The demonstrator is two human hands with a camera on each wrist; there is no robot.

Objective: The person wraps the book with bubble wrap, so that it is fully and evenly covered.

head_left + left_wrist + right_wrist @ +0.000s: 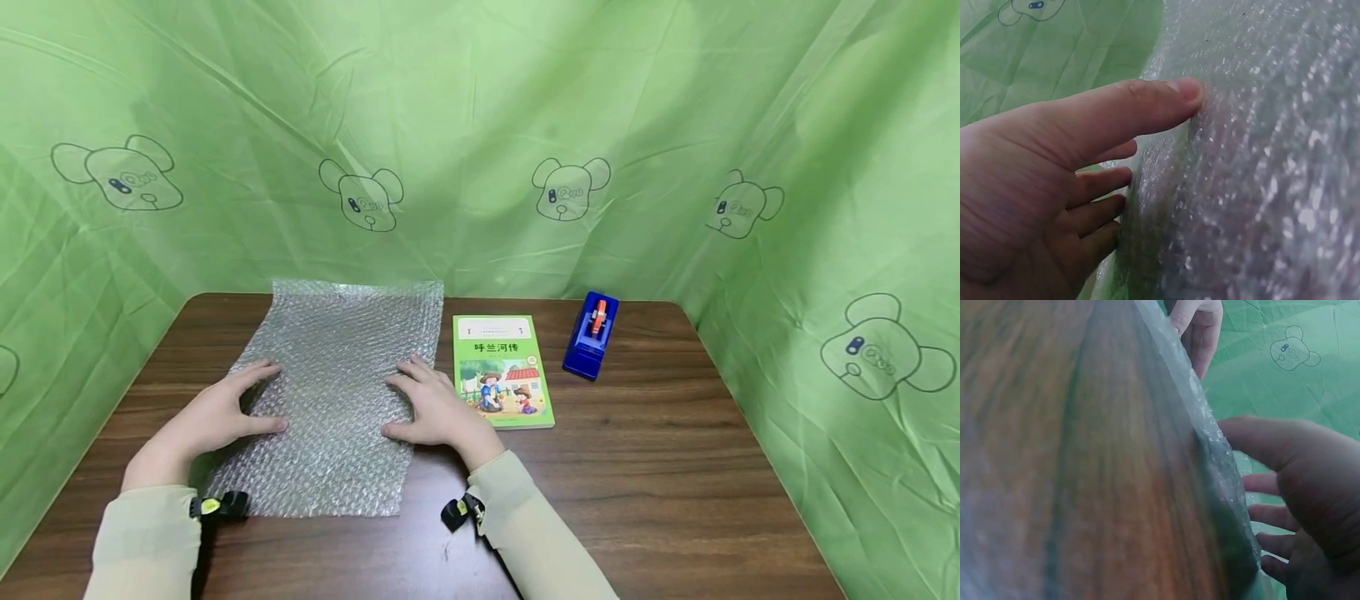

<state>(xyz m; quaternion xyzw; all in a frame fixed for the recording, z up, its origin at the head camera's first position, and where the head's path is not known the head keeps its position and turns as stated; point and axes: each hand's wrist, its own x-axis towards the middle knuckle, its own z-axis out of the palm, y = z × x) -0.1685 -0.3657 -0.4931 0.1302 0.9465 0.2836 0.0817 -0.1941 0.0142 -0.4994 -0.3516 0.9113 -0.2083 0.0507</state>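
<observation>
A clear sheet of bubble wrap (337, 450) lies flat on the left part of the table, its far end reaching the back edge. My left hand (225, 412) rests on its left side, thumb and fingers spread and holding nothing. In the left wrist view, the thumb of the left hand (1085, 144) touches the bubble wrap (1272, 156). On the right side of the sheet lies my right hand (435, 408), fingers spread and relaxed. The right wrist view shows the right hand (1310, 487) with fingertips at the edge of the bubble wrap (1213, 434).
A green book (502, 375) with a picture cover lies just right of the bubble wrap. Farther right is a blue object like a tape dispenser (585, 354), with an orange-red piece inside. Green cloth (480, 100) hangs around the brown wooden table (660, 467).
</observation>
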